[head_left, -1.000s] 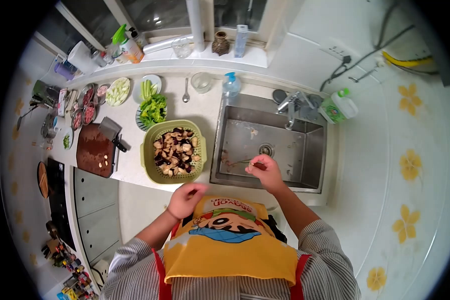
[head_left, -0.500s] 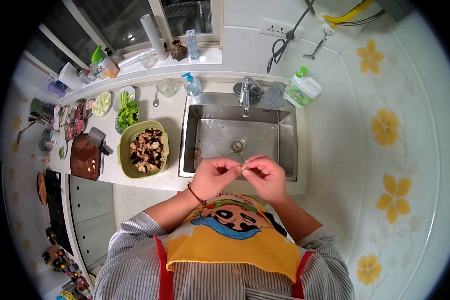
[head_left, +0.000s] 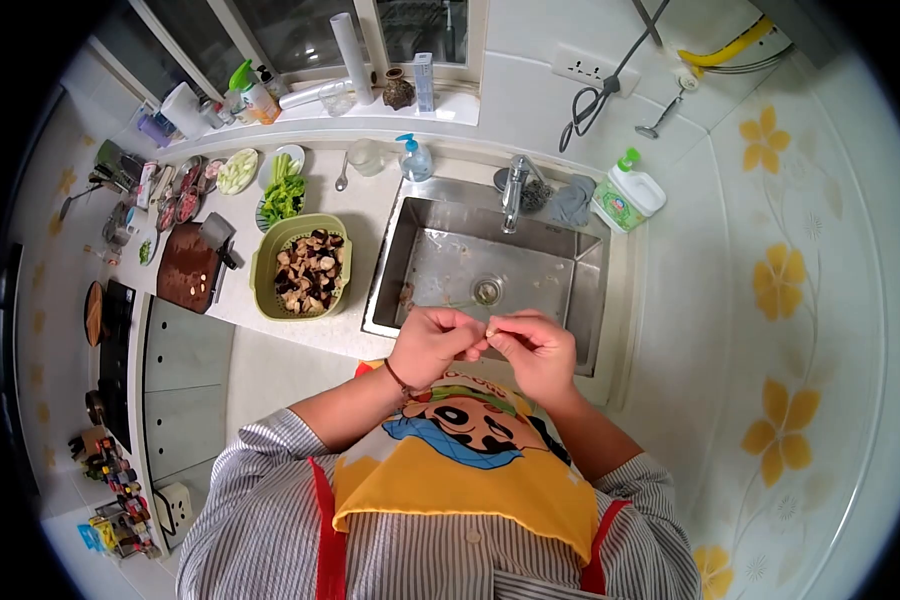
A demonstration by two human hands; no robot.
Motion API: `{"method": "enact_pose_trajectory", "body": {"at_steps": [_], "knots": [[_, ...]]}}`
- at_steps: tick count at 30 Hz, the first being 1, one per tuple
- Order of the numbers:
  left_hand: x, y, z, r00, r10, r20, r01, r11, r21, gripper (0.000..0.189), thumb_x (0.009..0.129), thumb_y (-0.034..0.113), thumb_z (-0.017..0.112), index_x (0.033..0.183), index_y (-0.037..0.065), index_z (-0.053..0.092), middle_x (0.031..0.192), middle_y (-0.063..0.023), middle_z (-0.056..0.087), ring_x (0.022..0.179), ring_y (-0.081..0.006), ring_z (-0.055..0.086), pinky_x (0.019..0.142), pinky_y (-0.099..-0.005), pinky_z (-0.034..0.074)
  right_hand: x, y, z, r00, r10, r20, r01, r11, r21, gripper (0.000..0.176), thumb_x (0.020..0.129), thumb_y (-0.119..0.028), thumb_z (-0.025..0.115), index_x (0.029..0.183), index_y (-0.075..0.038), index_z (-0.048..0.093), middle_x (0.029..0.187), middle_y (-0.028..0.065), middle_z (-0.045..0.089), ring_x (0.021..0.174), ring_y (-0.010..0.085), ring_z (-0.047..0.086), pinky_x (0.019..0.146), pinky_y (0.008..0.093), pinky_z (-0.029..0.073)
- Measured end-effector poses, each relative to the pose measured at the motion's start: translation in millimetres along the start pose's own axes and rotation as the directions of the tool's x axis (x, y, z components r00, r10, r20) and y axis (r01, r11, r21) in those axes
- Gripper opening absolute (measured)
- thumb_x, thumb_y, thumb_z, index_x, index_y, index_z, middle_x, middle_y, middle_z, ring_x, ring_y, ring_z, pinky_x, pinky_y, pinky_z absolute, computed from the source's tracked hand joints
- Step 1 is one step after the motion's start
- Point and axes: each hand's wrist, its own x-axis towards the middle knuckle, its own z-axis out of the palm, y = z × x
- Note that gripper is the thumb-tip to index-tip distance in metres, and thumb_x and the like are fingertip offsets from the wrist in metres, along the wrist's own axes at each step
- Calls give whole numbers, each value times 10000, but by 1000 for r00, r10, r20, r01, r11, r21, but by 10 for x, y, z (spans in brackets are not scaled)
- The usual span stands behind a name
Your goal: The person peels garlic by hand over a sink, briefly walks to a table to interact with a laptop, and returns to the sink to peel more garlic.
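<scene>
Over the front edge of the steel sink (head_left: pixel 440 262), my left hand (head_left: pixel 436 345) and my right hand (head_left: pixel 535 352) meet fingertip to fingertip. Both are closed in a pinch around a small pale piece (head_left: pixel 490 333), which looks like a garlic clove and is mostly hidden by the fingers. Small scraps lie on the sink floor around the drain (head_left: pixel 486 291). To the left, a green colander (head_left: pixel 259 285) holds chopped dark-and-pale pieces. Several small white cloves (head_left: pixel 203 283) rest on the brown cutting board (head_left: pixel 182 262), beside a cleaver (head_left: pixel 217 232).
The faucet (head_left: pixel 515 195) rises behind the sink. A blue-pump soap bottle (head_left: pixel 415 160), a detergent jug (head_left: pixel 627 198) and a grey cloth (head_left: pixel 572 202) stand or lie around it. Leafy celery (head_left: pixel 283 195), sliced pale vegetable (head_left: pixel 237 172) and a spoon (head_left: pixel 342 175) are on the left counter.
The camera view has turned and shifted, so the sink and counter appear tilted and moved right. Both hands stay pinched together at the same place, with the fingers slightly shifted.
</scene>
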Motion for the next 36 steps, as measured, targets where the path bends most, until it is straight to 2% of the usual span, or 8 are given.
{"method": "enact_pose_trajectory", "body": {"at_steps": [3, 6, 21, 25, 29, 32, 34, 36], "knots": [[-37, 103, 26, 998, -24, -63, 18, 996, -91, 161, 902, 77, 687, 954, -71, 720, 852, -80, 721, 708, -83, 631, 658, -225, 525, 36, 21, 13, 998, 47, -32, -46, 998, 40, 177, 872, 91, 692, 1042, 45, 697, 1035, 121, 676, 928, 186, 688, 807, 288, 573], [-55, 124, -54, 998, 62, -12, -61, 997, 53, 178, 913, 92, 689, 983, -68, 722, 871, -81, 725, 713, -83, 634, 665, -220, 528, 53, 26, 54, 997, 70, -23, -69, 995, 73, 182, 875, 84, 694, 1053, 45, 696, 1036, 117, 678, 933, 183, 683, 822, 289, 562], [44, 94, -134, 989, -138, -57, 129, 982, -135, 146, 882, 74, 689, 928, -63, 710, 844, -92, 719, 680, -84, 643, 640, -217, 550, 149, 158, 39, 1000, 12, 26, -11, 1000, -11, 177, 858, 90, 710, 1031, 51, 713, 1016, 128, 685, 898, 177, 684, 798, 274, 562], [72, 101, -72, 991, -97, -87, 91, 994, -67, 130, 889, 77, 695, 895, -52, 708, 812, -86, 715, 649, -90, 635, 618, -219, 537, 165, 126, 15, 999, 35, -15, -35, 999, -12, 181, 841, 78, 732, 1016, 32, 721, 967, 108, 698, 863, 163, 681, 746, 268, 554], [87, 119, -70, 994, -62, -90, 62, 998, -2, 143, 867, 87, 705, 884, -55, 710, 803, -78, 711, 649, -80, 623, 590, -208, 509, 143, 158, -4, 1000, 12, -5, -12, 998, -69, 203, 847, 79, 729, 1044, 33, 719, 1009, 117, 689, 882, 159, 681, 777, 260, 556], [121, 120, -79, 997, -27, -78, 33, 996, 78, 144, 858, 97, 707, 867, -47, 707, 777, -64, 696, 641, -78, 613, 578, -213, 493, 166, 156, 12, 999, -9, -43, 5, 994, -111, 179, 839, 63, 737, 1013, 22, 722, 947, 107, 708, 829, 169, 692, 710, 275, 558], [138, 83, -78, 996, -17, -85, 27, 993, 119, 130, 862, 87, 693, 865, -43, 697, 775, -60, 690, 647, -86, 617, 598, -223, 506, 172, 161, -4, 996, -87, 5, 85, 964, -253, 153, 847, 55, 727, 997, 26, 720, 968, 119, 712, 835, 176, 698, 704, 279, 562], [176, 30, -74, 996, -6, -88, 20, 987, 160, 115, 867, 77, 678, 862, -38, 686, 773, -57, 684, 652, -94, 620, 618, -234, 519, 198, 107, -15, 998, -66, 22, 70, 963, -259, 147, 864, 39, 719, 1011, 26, 715, 987, 122, 713, 834, 179, 697, 714, 285, 566]]}}
